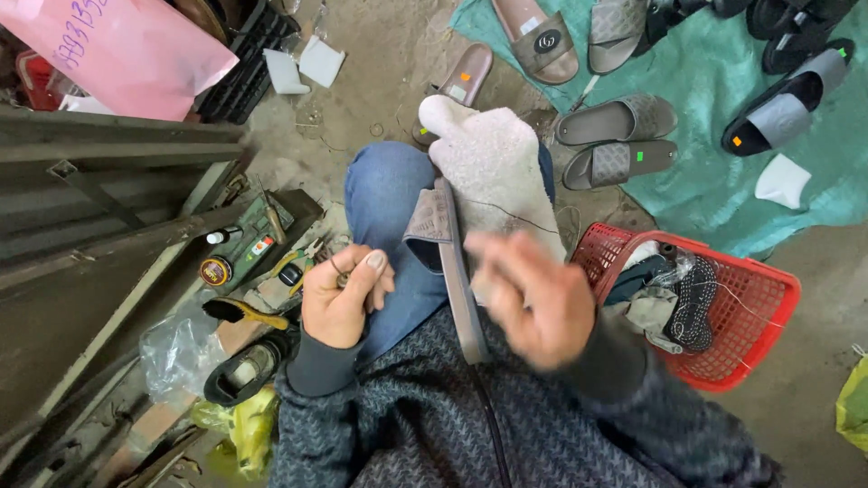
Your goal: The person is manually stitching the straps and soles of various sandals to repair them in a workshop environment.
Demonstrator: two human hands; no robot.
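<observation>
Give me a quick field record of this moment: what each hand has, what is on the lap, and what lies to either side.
left hand: pinches a small dark ring-like thing, too small to identify
right hand: motion-blurred, at the edge of the slide sandal; grip cannot be told
slide sandal: grey, on edge on the lap, against the white cloth
white cloth: fuzzy, draped over the knee
red basket: on the person's right, holds cloths and thread
green tarp: ahead, with more grey and black slides
tool tray: on the person's left, with pliers and small tins
</observation>
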